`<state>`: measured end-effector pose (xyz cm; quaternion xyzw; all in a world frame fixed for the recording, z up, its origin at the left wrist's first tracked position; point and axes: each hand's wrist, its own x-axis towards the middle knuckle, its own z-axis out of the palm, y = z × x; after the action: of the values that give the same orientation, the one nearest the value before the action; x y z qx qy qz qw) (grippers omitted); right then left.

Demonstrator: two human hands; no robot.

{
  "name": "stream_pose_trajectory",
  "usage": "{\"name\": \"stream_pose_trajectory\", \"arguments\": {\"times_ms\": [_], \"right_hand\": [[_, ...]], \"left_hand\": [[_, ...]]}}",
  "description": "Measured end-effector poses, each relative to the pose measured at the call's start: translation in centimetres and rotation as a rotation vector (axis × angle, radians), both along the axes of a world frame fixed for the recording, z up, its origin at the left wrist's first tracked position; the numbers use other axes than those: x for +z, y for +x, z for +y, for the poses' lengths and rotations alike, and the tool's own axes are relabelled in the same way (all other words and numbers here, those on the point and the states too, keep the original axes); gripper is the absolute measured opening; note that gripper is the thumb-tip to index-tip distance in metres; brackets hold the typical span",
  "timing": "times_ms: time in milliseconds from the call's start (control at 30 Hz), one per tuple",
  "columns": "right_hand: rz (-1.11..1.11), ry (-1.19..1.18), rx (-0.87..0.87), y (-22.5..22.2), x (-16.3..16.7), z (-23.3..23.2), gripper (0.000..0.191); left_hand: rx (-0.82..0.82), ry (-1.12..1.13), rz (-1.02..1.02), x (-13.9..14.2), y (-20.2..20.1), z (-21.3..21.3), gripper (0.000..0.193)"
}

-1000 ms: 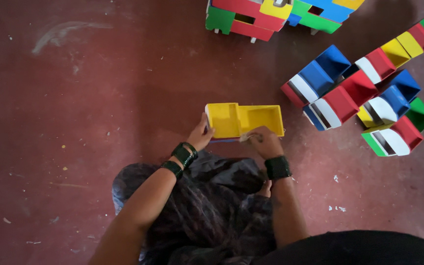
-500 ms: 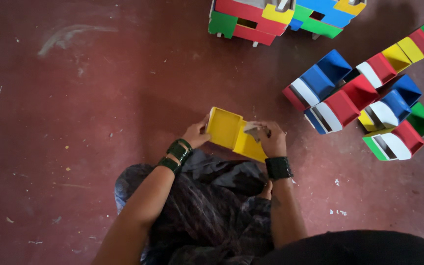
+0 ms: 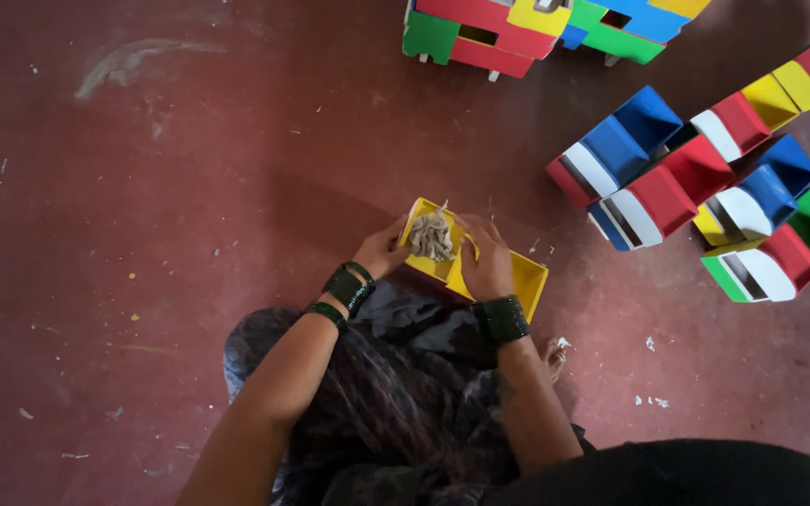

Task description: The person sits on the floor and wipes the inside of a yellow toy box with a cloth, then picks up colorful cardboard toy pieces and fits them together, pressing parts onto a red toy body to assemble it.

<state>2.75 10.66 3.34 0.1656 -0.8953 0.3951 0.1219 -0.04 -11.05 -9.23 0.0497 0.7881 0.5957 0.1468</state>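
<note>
fingers (image 3: pixel 394 245) of my left hand (image 3: pixel 382 253) pinch the tilted yellow box (image 3: pixel 525 279); right hand (image 3: pixel 489 262) presses rag (image 3: pixel 431 234) at twelve o'clock; box could slip.

Both hands (image 3: pixel 438 258) close together, fingers curled, forearms outstretched.

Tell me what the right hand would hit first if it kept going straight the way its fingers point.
The right hand points up the frame, away from the person. It already rests on the yellow box beside the grey rag. Past the box's edge comes bare red floor; the stacked coloured blocks probably lie further on.
</note>
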Motion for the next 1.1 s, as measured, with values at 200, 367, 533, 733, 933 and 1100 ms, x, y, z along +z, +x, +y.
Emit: {"name": "stream_pose_trajectory", "arguments": {"times_ms": [200, 367, 533, 733, 933, 1100], "right_hand": [[-0.053, 0.286, 0.069, -1.0, -3.0, -1.0, 0.042], [0.002, 0.474, 0.101, 0.3, -6.0, -3.2, 0.041], [-0.451, 0.250, -0.019, -0.1, -4.8, -2.6, 0.035], [-0.086, 0.322, -0.228, -1.5, -2.5, -1.1, 0.044], [0.035, 0.362, -0.023, -0.9, -4.1, -0.3, 0.045], [-0.001, 0.376, -0.002, -1.0, -5.4, -2.4, 0.043]], "left_hand": [[-0.010, 0.035, 0.041, 0.9, 0.0, 0.1, 0.077], [-0.023, -0.138, 0.057, 0.5, -0.3, 0.4, 0.078], [-0.050, 0.079, 0.031, 0.0, -0.3, 0.3, 0.084], [-0.069, 0.042, -0.010, 0.4, -0.2, 0.2, 0.084], [-0.062, 0.103, 0.083, 0.1, -0.1, 0.7, 0.084], [-0.054, 0.012, 0.011, 0.5, -0.1, 0.6, 0.084]]}}
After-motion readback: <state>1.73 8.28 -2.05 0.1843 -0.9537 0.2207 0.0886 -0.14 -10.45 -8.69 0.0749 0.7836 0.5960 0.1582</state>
